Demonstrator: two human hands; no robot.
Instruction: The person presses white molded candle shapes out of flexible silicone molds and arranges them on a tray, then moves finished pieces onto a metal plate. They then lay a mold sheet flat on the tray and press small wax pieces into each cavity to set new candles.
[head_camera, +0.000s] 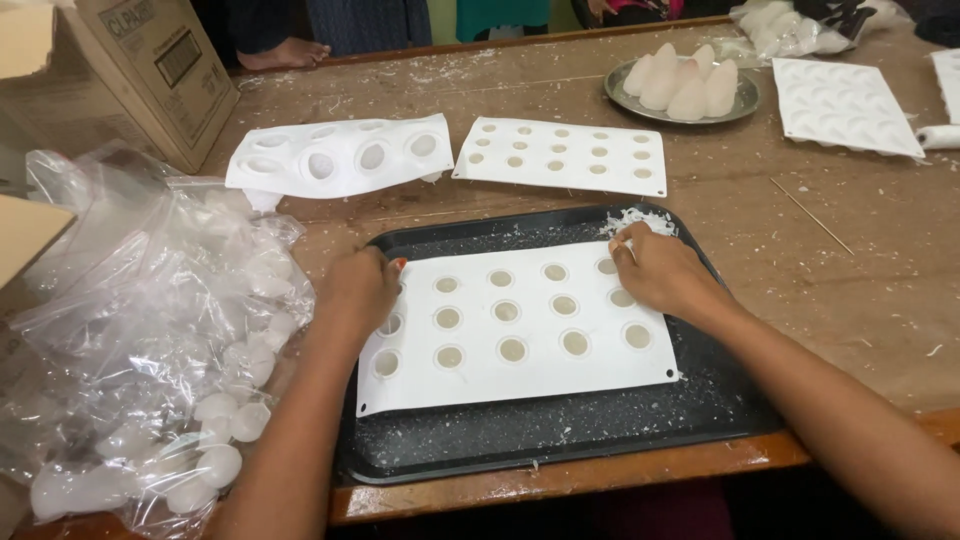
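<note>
Where hands (510, 285) press: white mould (520, 335) between.

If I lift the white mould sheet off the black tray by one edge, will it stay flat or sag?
The white mould sheet looks thin, and its near-left corner already curls up, so it would probably sag. Its round cavities appear filled, so it may feel heavier than it looks. The left hand and right hand rest on opposite ends; lifting both ends seems safer.
</note>
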